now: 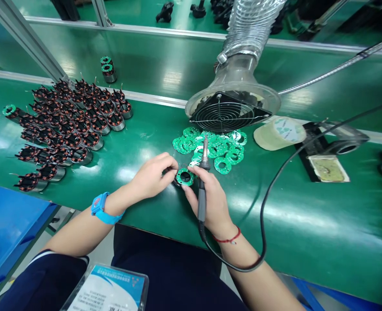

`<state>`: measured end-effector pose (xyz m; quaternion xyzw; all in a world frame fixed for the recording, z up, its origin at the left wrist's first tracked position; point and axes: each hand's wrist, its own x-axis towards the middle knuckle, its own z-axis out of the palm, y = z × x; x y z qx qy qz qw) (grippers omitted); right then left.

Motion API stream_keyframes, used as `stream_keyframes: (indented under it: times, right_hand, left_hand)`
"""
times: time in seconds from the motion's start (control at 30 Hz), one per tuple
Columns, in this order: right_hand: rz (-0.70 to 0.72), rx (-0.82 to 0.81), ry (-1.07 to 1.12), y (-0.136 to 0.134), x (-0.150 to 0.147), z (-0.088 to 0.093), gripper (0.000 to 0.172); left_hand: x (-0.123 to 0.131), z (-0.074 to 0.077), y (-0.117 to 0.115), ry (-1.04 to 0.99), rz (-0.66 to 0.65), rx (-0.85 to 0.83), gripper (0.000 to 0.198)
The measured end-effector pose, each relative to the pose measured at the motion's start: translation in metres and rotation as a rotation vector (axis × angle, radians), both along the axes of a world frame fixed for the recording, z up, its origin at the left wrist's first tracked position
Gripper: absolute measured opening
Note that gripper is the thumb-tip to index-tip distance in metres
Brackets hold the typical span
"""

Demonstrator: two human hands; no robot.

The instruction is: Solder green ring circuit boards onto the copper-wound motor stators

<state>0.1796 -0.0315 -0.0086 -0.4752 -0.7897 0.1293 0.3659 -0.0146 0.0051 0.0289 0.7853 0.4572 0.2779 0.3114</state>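
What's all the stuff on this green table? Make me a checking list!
Surface: green bench mat, shiny.
Job's things: ring-shaped green circuit board on a stator, held by both hands; soldering iron in right hand.
Clutter: pile of green boards; copper-wound stators; tape roll; sponge tray.
Grippers: left hand pinching the board; right hand gripping iron.
Cables: black iron cord.
Surroundings: fume extractor fan, blue bin.

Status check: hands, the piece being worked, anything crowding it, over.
Left hand pinching motor stator with green ring board on top. Right hand steadying it, soldering iron gripped tip-up. Loose green ring boards piled just behind.
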Motion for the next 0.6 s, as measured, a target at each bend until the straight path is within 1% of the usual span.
stream_keyframes:
  times: [0.1, 0.23, 0.33, 0.47, 0.53, 0.6]
  right_hand:
    - [0.054, 0.024, -0.014, -0.001, -0.002, 0.006, 0.059]
    - [0.16, 0.12, -0.019, -0.002, -0.006, 0.014, 0.066]
    - [0.168, 0.173, -0.051, -0.002, -0.007, 0.016, 0.063]
    - [0.092, 0.168, -0.055, -0.002, -0.004, 0.017, 0.053]
    - [0.086, 0.147, -0.026, -0.002, -0.003, 0.017, 0.05]
    - [0.109, 0.12, -0.001, -0.003, -0.003, 0.017, 0.049]
  left_hand:
    - [0.006, 0.0, -0.001, -0.108, 0.041, -0.159, 0.007]
    - [0.011, -0.002, 0.0, -0.135, 0.062, -0.292, 0.006]
    - [0.011, -0.002, 0.0, -0.149, 0.054, -0.329, 0.007]
    - [0.009, 0.0, -0.001, -0.158, 0.06, -0.364, 0.005]
    - [0.008, 0.001, -0.002, -0.143, 0.081, -0.337, 0.007]
    - [0.009, 0.0, -0.002, -0.121, 0.11, -0.283, 0.01]
